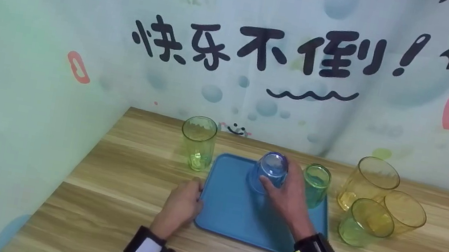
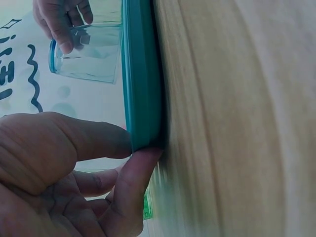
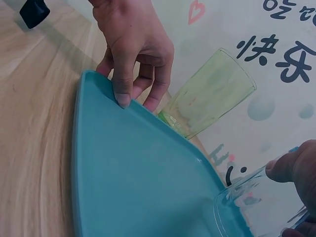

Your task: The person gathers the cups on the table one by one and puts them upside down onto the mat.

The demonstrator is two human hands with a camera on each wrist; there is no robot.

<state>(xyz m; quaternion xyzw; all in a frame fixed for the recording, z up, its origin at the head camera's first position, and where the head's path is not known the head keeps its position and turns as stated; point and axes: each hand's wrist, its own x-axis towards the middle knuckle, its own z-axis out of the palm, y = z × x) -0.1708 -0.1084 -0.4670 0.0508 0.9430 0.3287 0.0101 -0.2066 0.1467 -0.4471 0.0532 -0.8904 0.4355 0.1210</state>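
My right hand [image 1: 291, 195] grips a clear blue drinking glass [image 1: 270, 170] on the back part of a blue tray [image 1: 233, 213]. The glass stands upside down, its wider rim at the tray's surface. At the tray's left edge, my left hand [image 1: 179, 203] pinches the rim between thumb [image 2: 101, 140] and finger, as the left wrist view shows. A green glass [image 1: 315, 188] stands on the tray to the right of the blue one, partly behind my right hand. In the right wrist view, only part of the blue glass [image 3: 237, 202] shows.
Left of the tray stands a tall yellow-green glass [image 1: 198, 144]. To its right are a tall amber glass [image 1: 371, 178], another amber glass [image 1: 411, 214] and a pale green glass [image 1: 359, 230], close together. A printed cloth [image 1: 229, 95] hangs behind the wooden table [image 1: 118, 172].
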